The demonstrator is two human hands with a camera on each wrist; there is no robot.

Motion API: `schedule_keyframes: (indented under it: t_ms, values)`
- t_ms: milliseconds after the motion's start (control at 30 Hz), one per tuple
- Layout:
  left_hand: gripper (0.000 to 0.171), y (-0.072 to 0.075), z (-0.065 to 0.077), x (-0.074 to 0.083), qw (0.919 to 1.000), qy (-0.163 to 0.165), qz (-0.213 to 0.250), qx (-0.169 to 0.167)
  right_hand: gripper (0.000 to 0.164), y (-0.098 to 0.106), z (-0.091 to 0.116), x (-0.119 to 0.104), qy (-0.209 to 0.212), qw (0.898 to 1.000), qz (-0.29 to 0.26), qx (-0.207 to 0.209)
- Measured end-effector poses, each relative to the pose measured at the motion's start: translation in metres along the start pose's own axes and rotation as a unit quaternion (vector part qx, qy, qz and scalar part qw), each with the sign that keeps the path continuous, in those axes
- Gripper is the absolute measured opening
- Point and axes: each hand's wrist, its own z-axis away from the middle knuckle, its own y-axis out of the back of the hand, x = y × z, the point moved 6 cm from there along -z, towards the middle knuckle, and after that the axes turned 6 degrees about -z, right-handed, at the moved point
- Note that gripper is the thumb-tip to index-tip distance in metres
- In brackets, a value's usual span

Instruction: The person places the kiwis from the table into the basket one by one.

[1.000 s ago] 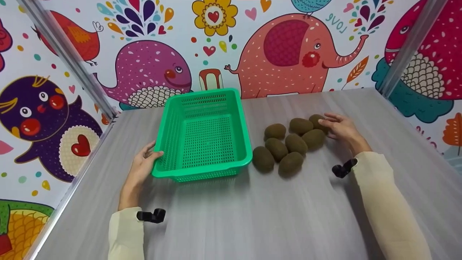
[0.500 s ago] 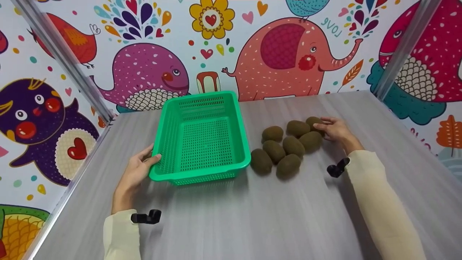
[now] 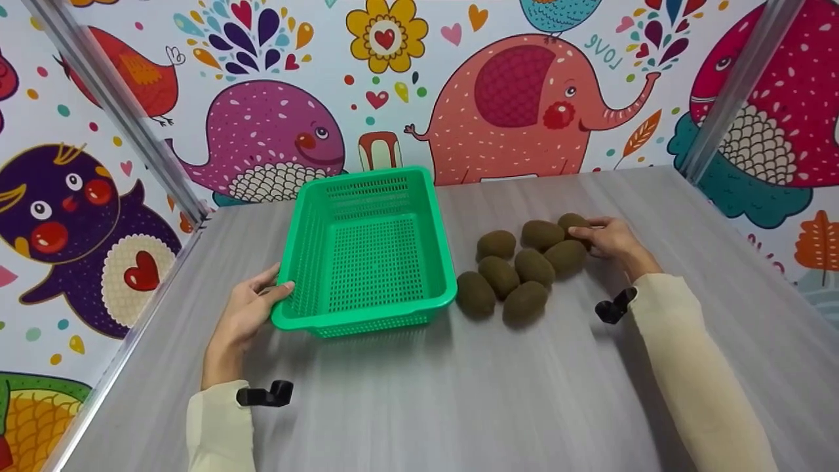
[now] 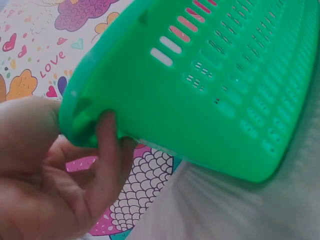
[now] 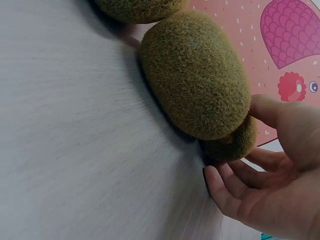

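A green perforated plastic basket [image 3: 308, 322] stands left of centre on the table, with nothing inside. My left hand [image 3: 244, 314] grips its near left corner, thumb over the rim. Up close in the left wrist view, curled fingers [image 4: 106, 165] hook under that rim beside the basket's wall [image 4: 155, 110]. To the right of the basket lies a loose group of several brown fuzzy kiwis [image 3: 534, 267]. At the group's far right end, my right hand [image 3: 616, 239] holds a kiwi [image 3: 572, 226] between thumb and fingers. In the right wrist view a nearer kiwi [image 5: 195, 75] partly hides the held one.
The grey table [image 3: 406, 406] runs up to walls printed with cartoon animals, including an elephant [image 3: 518, 111]. Metal posts [image 3: 734, 98] stand at the back corners. A small black camera mount [image 3: 615, 307] sits on each wrist.
My right hand has closed its thumb and fingers round the far right kiwi, after only reaching beside it. The left hand keeps its hold on the basket; the view has shifted slightly.
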Motion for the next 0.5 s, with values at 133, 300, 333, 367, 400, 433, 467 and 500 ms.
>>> schedule_keyframes:
  t_ms: [133,300,333,367,400,433,467,500]
  values:
    - [0.065,0.001,0.0,0.0,1.0,0.008,-0.005,0.001,0.087,0.003,0.002,-0.003,-0.005,1.0,-0.006,0.008]
    - [0.064,0.001,-0.001,-0.002,0.9999,0.01,-0.004,0.004,0.086,0.005,0.004,-0.005,-0.017,0.999,-0.036,0.02]
    - [0.064,0.001,-0.001,-0.002,0.9999,0.01,-0.004,0.004,0.086,0.006,0.005,-0.005,-0.02,0.999,-0.043,0.021]
    - [0.064,0.001,-0.001,-0.003,0.9999,0.009,-0.004,0.005,0.086,0.006,0.005,-0.007,-0.023,0.998,-0.051,0.019]
    - [0.064,0.001,-0.002,-0.003,0.9999,0.008,-0.003,0.006,0.086,0.006,0.007,-0.008,-0.025,0.998,-0.059,0.016]
    - [0.064,0.001,-0.002,-0.003,1.0,0.006,-0.004,0.006,0.086,0.007,0.008,-0.01,-0.025,0.997,-0.065,0.015]
    - [0.063,0.001,-0.002,-0.003,1.0,0.004,-0.004,0.007,0.087,0.007,0.009,-0.012,-0.026,0.997,-0.069,0.013]
    - [0.063,0.001,-0.002,-0.003,1.0,0.002,-0.003,0.007,0.087,0.008,0.01,-0.014,-0.026,0.997,-0.068,0.014]
